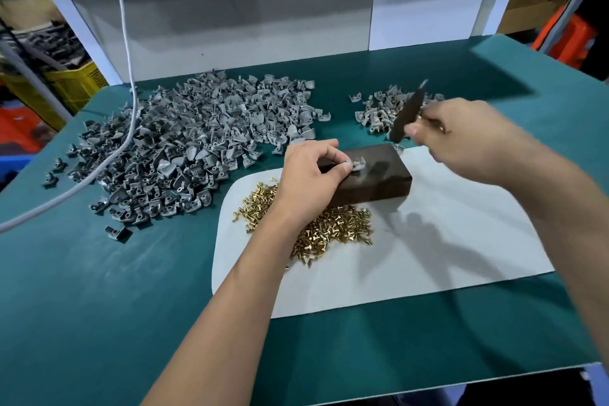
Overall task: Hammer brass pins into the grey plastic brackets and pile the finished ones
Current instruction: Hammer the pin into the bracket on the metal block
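Pinning a bracket on the block
Left hand [311, 171] pinches a grey bracket [358, 163] on the dark block [379, 181] — right hand [461, 135], at 2 o'clock, grips a blurred hammer [407, 115].

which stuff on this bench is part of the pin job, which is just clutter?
In the job:
left hand pinching a bracket on the wood block
right hand gripping the hammer
brass pins
big bracket heap
small bracket pile

Lying about:
white cable
yellow crate
orange crate
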### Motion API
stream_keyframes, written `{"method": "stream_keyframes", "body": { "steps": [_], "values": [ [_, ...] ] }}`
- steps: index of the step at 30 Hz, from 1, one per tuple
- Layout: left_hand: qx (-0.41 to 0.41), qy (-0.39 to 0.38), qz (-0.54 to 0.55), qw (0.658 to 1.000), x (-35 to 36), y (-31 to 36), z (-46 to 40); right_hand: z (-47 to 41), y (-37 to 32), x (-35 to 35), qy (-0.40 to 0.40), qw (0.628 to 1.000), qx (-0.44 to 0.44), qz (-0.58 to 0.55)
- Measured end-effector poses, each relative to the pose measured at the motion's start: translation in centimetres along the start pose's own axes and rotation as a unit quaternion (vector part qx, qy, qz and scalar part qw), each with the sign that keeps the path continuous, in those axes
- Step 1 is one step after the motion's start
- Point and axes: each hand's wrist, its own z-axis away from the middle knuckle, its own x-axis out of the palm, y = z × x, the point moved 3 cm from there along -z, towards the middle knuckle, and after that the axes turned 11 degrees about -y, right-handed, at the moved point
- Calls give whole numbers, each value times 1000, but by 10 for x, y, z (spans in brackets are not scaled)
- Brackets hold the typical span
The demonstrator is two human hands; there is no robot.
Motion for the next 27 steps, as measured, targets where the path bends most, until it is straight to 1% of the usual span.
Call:
{"method": "stream_keyframes", "body": {
  "steps": [2,6,9,14,15,16,18,19,21,23,25,27],
  "values": [
    [-14,-2,27,1000,-1,-1,2,-3,18,1,-34,999,31,30],
    [-30,-6,70,997,-4,0,5,-5,41,16,-57,995,69,38],
    [-34,-15,89,995,-3,3,6,-4,49,28,-68,993,70,60],
    [-36,-15,107,993,-2,5,5,-5,45,30,-66,994,64,65],
    [-38,-14,109,993,-2,4,6,-6,40,29,-53,995,55,66],
    [-38,-13,111,993,-2,4,6,-6,33,29,-22,997,38,66],
    [-33,-12,117,993,-2,4,6,-5,12,29,52,997,-34,52],
    [-29,-10,121,992,-2,4,5,-6,1,32,65,993,-83,46],
    [-23,-6,130,991,-2,4,4,-8,-19,40,35,985,-163,47],
    [-17,-7,138,990,-2,4,3,-13,-30,47,11,979,-193,60],
    [-10,-4,139,990,-3,3,2,-18,-34,49,33,975,-210,57],
    [-8,23,123,992,-6,1,1,-23,-33,48,66,974,-214,23]
  ]
}}
